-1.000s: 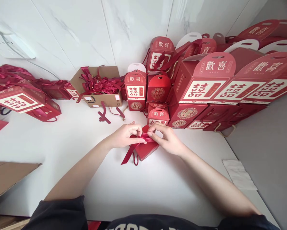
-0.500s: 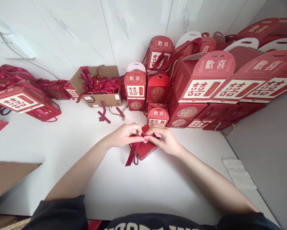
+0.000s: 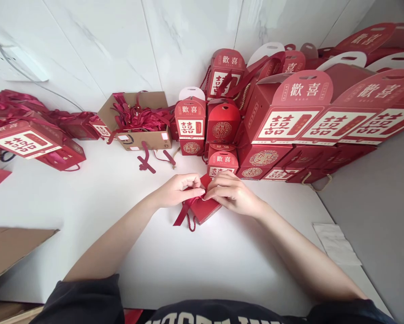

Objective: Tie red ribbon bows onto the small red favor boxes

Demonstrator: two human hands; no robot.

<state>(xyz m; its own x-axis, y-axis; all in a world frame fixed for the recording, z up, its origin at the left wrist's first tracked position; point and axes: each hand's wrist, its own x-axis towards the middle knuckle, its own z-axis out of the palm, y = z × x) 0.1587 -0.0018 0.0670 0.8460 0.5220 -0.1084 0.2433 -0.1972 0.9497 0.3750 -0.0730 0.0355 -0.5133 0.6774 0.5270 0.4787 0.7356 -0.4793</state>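
White table [image 3: 222, 265]: red gift boxes [image 3: 283, 125], ribbon-filled cardboard carton [image 3: 144, 141].

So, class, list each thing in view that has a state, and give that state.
Left hand, fingers curled at the ribbon.
Right hand, fingers on the ribbon.
Red gift box, lying flat under both hands.
Red ribbon, tails hanging loose.
Cardboard box, open, full of red ribbons.

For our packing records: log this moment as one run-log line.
Left hand: at red satin ribbon | right hand: on small red cardboard gift box
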